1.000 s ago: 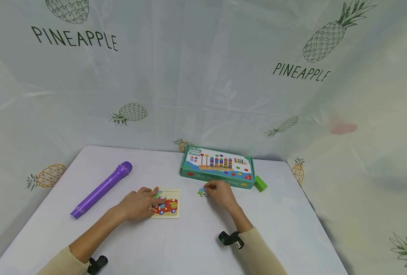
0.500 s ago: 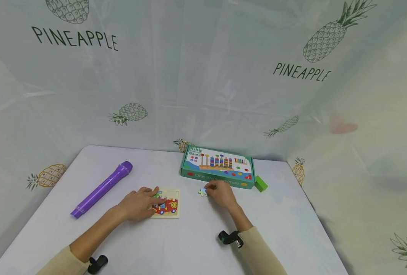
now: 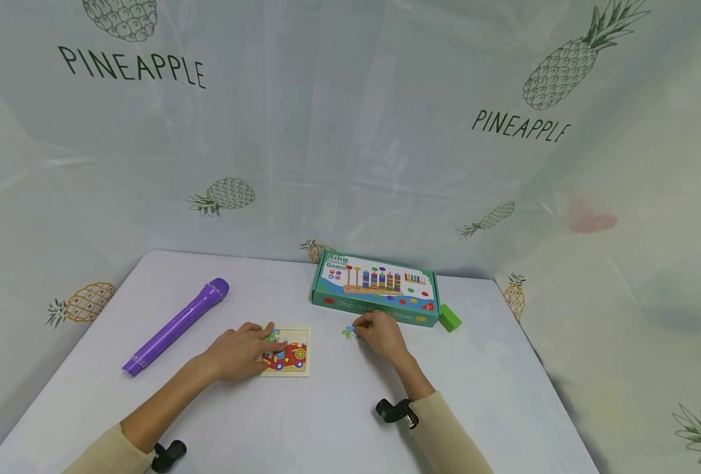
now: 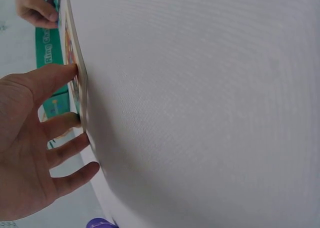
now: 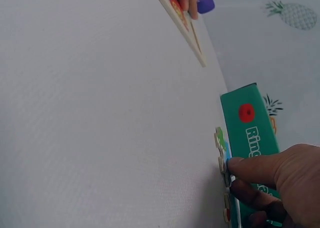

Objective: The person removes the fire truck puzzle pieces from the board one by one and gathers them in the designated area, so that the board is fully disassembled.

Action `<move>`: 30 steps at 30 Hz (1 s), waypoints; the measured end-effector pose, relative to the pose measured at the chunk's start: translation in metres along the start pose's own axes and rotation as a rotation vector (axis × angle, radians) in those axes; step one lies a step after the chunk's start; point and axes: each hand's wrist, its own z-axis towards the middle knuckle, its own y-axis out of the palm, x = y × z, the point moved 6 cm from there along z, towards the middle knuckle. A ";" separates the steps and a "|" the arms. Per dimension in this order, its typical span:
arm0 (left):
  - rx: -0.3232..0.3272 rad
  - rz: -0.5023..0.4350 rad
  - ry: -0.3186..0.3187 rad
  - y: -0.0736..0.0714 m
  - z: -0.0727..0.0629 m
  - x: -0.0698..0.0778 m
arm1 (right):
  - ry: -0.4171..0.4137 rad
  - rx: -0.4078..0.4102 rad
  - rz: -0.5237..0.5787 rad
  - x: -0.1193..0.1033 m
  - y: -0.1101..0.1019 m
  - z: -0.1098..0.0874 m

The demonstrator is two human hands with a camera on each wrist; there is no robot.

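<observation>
My left hand (image 3: 240, 352) rests on a small square wooden jigsaw puzzle board (image 3: 299, 373) showing a red car, covering its left part. In the left wrist view, the thumb lies on the board and the other fingers reach its edge, spread apart. To the right of the board, my right hand (image 3: 381, 334) pinches a green-and-blue jigsaw piece (image 3: 347, 333) between thumb and fingers, just in front of the green game box. In the right wrist view, the thumb (image 5: 240, 165) presses on the piece; another piece with a red patch (image 5: 226, 215) shows beneath the fingers.
Behind my right hand lies a green Ring Challenge Game box (image 3: 374, 286), with a green block (image 3: 449, 318) at its right corner. A purple tube with a rounded head (image 3: 175, 327) lies at the left of the white table (image 3: 326, 428). A pineapple-print curtain (image 3: 350, 131) hangs behind.
At my right fingertips, the jigsaw piece looked paler half a second ago and shows green and blue now. Both hands keep nearly the same place.
</observation>
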 end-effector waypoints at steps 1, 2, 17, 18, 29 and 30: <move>-0.001 -0.001 -0.003 0.000 0.000 0.000 | 0.001 0.000 -0.001 0.000 0.000 0.000; -0.002 -0.001 -0.003 0.000 0.000 0.000 | 0.001 0.002 -0.003 0.000 0.000 0.000; 0.003 0.006 -0.014 0.003 0.000 -0.003 | -0.004 0.044 0.066 -0.008 -0.017 -0.007; 0.006 0.008 -0.012 0.003 0.000 -0.003 | -0.008 0.041 0.074 -0.009 -0.018 -0.007; 0.007 -0.002 -0.008 0.003 0.002 0.000 | -0.102 0.010 0.103 -0.032 -0.007 -0.011; 0.005 -0.002 -0.010 0.003 0.001 0.000 | -0.106 0.001 0.103 -0.036 -0.004 -0.012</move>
